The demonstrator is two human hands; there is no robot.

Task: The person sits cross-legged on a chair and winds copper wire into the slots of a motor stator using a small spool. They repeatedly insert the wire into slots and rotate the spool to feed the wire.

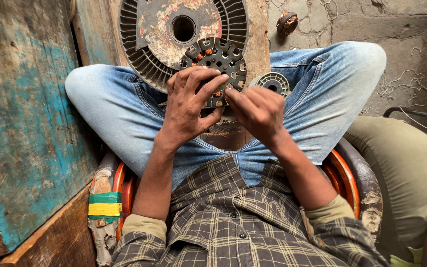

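At the centre of the frame we see the left hand [190, 106] gripping a round slotted stator [217, 63] from behind, fingers curled over its rim. The right hand [256, 111] pinches at its lower edge, fingertips closed together. Above it lies a larger ribbed disc [149, 37], and a small ring [273, 83] rests on the jeans [119, 113].

No packages, labels, signs or screens in view. Nearest to a marking: a band of green and yellow tape [105, 209] wrapped around a worn upright edge at lower left, beside the person's left elbow. No print on it.
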